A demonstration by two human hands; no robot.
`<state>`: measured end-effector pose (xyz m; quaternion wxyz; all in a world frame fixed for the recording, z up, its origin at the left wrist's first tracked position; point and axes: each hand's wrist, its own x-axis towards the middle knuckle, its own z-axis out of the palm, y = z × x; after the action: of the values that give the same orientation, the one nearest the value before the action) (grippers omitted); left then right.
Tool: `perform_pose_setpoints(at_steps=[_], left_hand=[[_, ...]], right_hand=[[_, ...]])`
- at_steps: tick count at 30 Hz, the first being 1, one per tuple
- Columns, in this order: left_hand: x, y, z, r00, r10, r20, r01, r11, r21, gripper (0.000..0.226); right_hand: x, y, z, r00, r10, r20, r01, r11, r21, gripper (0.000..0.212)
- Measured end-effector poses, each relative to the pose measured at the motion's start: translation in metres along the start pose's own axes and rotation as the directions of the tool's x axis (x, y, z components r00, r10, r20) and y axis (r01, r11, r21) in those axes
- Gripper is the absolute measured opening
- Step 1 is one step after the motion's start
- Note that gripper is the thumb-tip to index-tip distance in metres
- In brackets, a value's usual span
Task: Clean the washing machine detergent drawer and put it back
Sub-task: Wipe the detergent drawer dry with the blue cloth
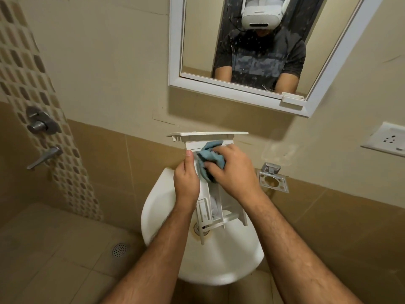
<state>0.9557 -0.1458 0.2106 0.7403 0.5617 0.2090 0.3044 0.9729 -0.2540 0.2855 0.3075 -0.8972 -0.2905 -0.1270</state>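
Wiping the detergent drawer (210,200) over the wash basin (166,216).

My left hand (186,181) curls round the drawer's left wall, thumb up, steadying it front panel uppermost above the drain so drips fall in; my right hand (232,170) bunches a blue cloth (210,156) in curled fingers and presses it into the upper compartment.
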Motion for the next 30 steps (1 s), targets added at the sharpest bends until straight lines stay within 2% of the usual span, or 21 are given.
perform_pose_setpoints(at_steps=[4, 7, 12, 19, 25, 30], left_hand=[[0.005, -0.001, -0.003, 1.000, 0.002, -0.023, -0.002, 1.000, -0.009, 0.052], [0.007, -0.003, -0.005, 1.000, 0.001, -0.015, -0.001, 1.000, -0.024, 0.050], [0.010, -0.002, -0.005, 0.998, 0.063, 0.001, -0.063, 0.996, 0.070, 0.047], [0.011, -0.006, -0.006, 0.992, 0.119, 0.052, -0.124, 0.985, 0.118, 0.047], [0.007, -0.007, -0.006, 0.989, 0.138, 0.057, -0.143, 0.983, 0.112, 0.049], [0.004, -0.004, -0.008, 0.980, 0.193, 0.042, -0.197, 0.966, 0.164, 0.051]], right_hand=[[-0.009, 0.013, 0.009, 0.977, -0.003, 0.213, 0.046, 0.979, -0.199, 0.071], [-0.006, 0.013, 0.007, 0.956, 0.043, 0.290, 0.052, 0.949, -0.311, 0.077], [0.007, 0.001, 0.003, 0.934, 0.091, 0.344, 0.066, 0.906, -0.418, 0.068], [0.022, -0.001, 0.006, 0.876, 0.196, 0.440, -0.014, 0.923, -0.384, 0.041], [0.020, 0.003, 0.010, 0.871, 0.215, 0.442, -0.042, 0.928, -0.370, 0.042], [0.000, 0.012, 0.028, 0.816, 0.273, 0.510, -0.061, 0.917, -0.393, 0.044]])
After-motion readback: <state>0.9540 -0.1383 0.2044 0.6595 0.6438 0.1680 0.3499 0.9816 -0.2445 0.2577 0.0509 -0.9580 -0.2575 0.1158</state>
